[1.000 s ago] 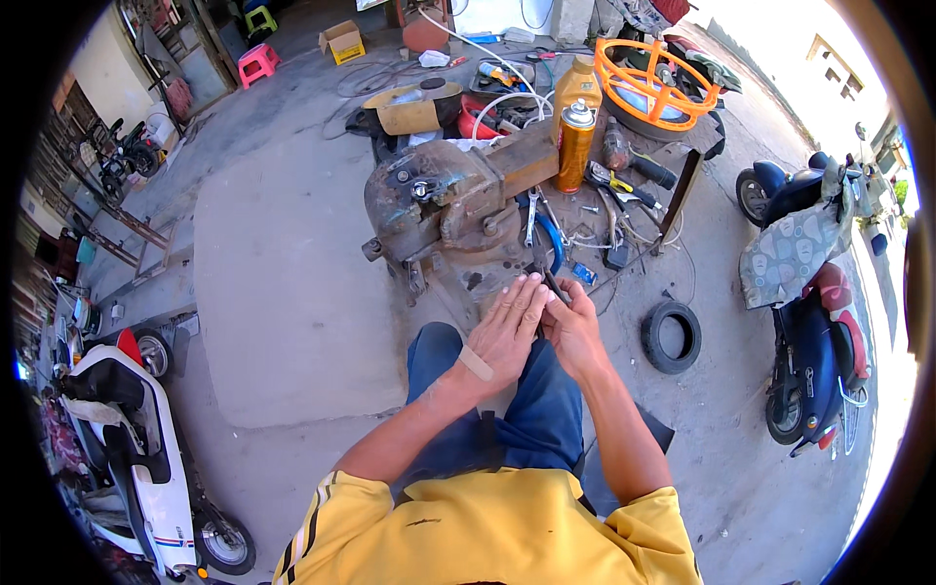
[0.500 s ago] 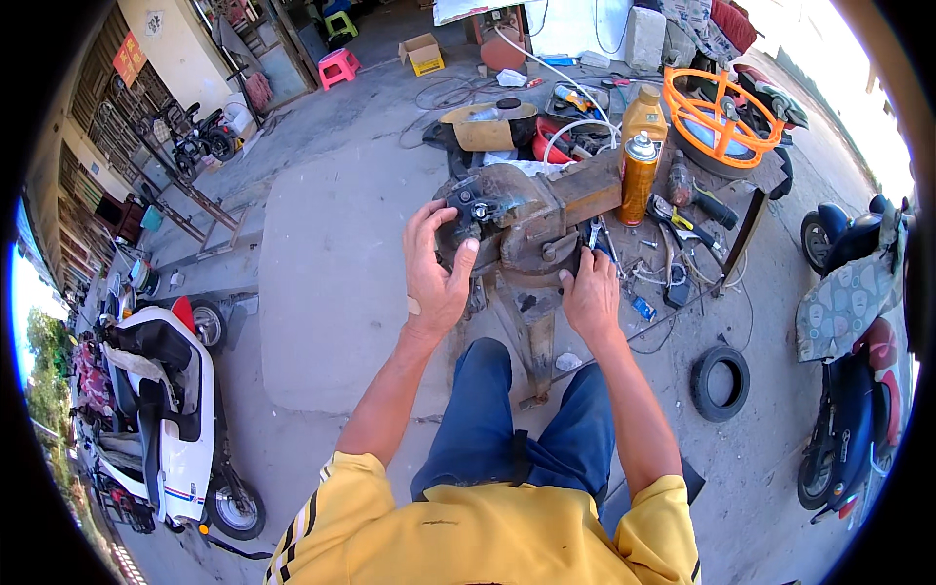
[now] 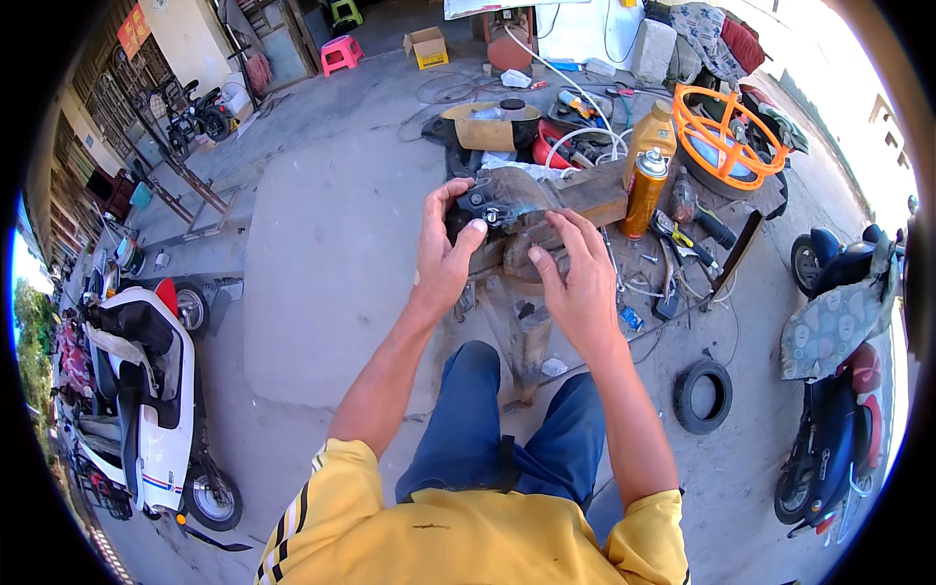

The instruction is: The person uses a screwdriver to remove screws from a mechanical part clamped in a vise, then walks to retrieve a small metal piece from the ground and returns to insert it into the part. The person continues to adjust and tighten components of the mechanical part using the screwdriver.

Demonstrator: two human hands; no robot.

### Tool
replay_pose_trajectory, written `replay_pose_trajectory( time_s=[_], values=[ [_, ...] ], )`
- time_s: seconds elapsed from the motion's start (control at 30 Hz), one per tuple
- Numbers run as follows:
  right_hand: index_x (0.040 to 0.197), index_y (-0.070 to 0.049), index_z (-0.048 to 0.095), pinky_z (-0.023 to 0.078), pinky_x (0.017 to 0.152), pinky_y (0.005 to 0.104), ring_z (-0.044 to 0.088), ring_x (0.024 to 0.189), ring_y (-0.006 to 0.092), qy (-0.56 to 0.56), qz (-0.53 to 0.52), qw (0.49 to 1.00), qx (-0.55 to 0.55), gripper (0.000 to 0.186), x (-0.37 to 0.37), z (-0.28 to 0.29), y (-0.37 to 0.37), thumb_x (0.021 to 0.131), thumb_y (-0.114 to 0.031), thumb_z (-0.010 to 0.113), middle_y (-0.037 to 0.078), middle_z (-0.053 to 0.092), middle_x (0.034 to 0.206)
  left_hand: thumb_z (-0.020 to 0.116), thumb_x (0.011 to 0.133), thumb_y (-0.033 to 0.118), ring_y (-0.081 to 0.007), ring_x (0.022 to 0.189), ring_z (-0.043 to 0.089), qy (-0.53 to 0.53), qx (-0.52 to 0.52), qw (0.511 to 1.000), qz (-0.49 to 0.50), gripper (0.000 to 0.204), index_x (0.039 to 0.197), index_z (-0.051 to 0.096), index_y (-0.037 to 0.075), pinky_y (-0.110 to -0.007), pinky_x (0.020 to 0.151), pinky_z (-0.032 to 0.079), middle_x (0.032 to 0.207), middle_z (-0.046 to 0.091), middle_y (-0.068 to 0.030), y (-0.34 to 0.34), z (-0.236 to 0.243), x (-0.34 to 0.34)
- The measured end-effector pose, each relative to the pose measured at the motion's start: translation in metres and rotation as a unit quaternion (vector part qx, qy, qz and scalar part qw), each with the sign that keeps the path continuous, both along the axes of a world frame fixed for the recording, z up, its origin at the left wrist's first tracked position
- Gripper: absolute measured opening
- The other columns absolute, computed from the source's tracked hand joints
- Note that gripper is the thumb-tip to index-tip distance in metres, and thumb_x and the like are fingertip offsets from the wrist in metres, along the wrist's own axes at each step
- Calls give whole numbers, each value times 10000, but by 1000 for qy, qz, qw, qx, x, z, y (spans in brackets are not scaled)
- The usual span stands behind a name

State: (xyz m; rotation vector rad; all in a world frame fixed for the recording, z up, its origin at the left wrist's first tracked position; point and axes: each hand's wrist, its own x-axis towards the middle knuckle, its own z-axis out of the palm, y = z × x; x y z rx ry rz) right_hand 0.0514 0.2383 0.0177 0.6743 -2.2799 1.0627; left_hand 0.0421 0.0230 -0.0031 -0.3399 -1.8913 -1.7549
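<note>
A small dark metal part [image 3: 476, 201] with a shiny fitting sits at the left end of a worn bench vise [image 3: 522, 185]. My left hand [image 3: 445, 255] grips this part from the left, thumb pressing near the fitting and fingers curled over its far side. My right hand [image 3: 585, 283] is held over the near right side of the vise, thumb and fingers apart, with nothing visible between them. The fingertips point toward the metal part but stay short of it. Some of the vise's front is hidden behind the right hand.
Right of the vise stand a spray can [image 3: 643, 193] and an oil bottle [image 3: 655, 132], with pliers [image 3: 673, 229] and a power tool [image 3: 714, 229] beyond. An orange wheel rim [image 3: 726, 132] lies behind them. A small tyre [image 3: 702, 396] rests on the floor; scooters [image 3: 146, 400] are parked at both sides.
My right hand has lifted from the tools beside the vise and moved left, over the vise. My left thumb has closed in on the dark metal part. The whole view has shifted slightly.
</note>
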Motion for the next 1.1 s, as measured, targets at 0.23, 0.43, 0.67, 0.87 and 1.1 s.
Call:
replay_pose_trajectory(
  time_s=[0.23,0.43,0.67,0.87,1.1],
  values=[
    [1206,5,773,551,1030,446,699,1193,373,-86,142,986,-33,296,-43,32,-35,918,-61,775,179,750,1243,600,907,80,-291,1373,559,26,-74,997,28,572,1467,532,-13,-404,1210,405,1453,573,-181,-5,2,0],
    [1153,16,783,580,959,445,744,1087,366,-143,158,977,21,263,-51,55,-32,898,-50,798,178,772,1170,582,892,49,-390,1388,560,79,-85,992,44,550,1434,552,-39,-457,1217,409,1451,569,-244,-5,-11,-12],
    [1110,20,775,590,887,442,751,1009,392,-131,147,977,81,245,-48,71,-36,869,-16,800,195,765,1099,571,870,8,-443,1378,562,116,-110,986,39,550,1417,559,-52,-506,1213,416,1437,579,-272,-11,-13,-9],
    [1104,28,763,594,822,448,746,944,413,-120,65,983,123,228,-33,74,-51,880,-5,779,207,753,1044,521,860,44,-384,1378,562,136,-105,984,47,560,1411,562,-48,-468,1219,402,1433,586,-251,-6,-12,-9],
    [1180,33,762,606,906,440,762,1076,387,-197,143,967,68,280,-46,79,-39,907,-22,773,213,769,1125,555,857,-18,-446,1317,584,121,-93,988,22,561,1417,542,-54,-491,1165,457,1400,589,-266,-16,-5,-13]
  ],
)
